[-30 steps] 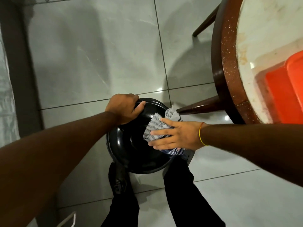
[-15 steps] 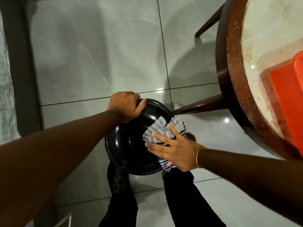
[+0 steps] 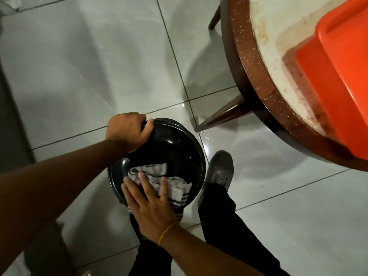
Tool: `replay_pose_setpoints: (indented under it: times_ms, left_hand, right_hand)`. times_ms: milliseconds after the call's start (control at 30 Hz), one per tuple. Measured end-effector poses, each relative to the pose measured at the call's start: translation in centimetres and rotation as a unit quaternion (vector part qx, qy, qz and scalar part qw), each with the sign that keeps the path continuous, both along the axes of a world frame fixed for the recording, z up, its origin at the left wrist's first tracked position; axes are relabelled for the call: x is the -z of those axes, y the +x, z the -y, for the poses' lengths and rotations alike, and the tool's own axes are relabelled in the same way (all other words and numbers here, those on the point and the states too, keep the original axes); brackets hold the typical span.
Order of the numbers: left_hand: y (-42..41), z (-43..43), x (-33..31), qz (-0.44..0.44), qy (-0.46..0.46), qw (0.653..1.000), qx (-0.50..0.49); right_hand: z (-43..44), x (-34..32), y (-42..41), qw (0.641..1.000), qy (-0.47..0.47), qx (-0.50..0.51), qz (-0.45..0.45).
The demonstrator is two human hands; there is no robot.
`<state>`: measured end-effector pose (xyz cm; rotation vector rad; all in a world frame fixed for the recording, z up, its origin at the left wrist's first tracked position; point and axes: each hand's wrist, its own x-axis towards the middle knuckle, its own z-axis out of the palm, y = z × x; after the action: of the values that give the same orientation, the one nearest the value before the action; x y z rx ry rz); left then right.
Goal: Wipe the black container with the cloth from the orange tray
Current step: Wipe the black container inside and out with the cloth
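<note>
Black container [image 3: 169, 148] held above tiled floor [image 3: 79, 66], left hand [image 3: 127, 130] fingers curled over far rim, right hand [image 3: 153, 204] fingers spread flat pressing striped cloth [image 3: 169, 182] onto near rim, orange tray [image 3: 338, 80] on round table [image 3: 247, 56] at right

— What sort of place is this?

— It looks like a home, most likely a dining area. The floor [image 3: 99, 66] is laid with large glossy pale tiles and dark grout lines, the kind found in a house.

— What else points that way?

— At the right stands a round table [image 3: 247, 62] with a dark brown wooden rim and a pale, stained top, on slanted wooden legs [image 3: 221, 114]. An orange tray [image 3: 338, 80] sits on it.

— Anything about the person?

— They stand on the tiles in dark trousers and a grey shoe [image 3: 221, 168], holding a black container [image 3: 179, 148] with a striped cloth [image 3: 173, 186], plain household things.
</note>
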<state>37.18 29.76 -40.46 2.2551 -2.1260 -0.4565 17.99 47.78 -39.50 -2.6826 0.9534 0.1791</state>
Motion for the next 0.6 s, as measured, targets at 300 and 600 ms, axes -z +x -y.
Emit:
replay_pose_setpoints:
  times_ms: [300,600]
  left_hand:
    - [0.3,0.1,-0.1,-0.018,0.016,0.999,0.033]
    - [0.3,0.0,-0.5,-0.036,0.035,0.999,0.018]
  right_hand:
    - [-0.9,0.2,1.2,0.999,0.006,0.054,-0.003]
    - [11.0,1.0,-10.8,0.946,-0.049,-0.320,0.016]
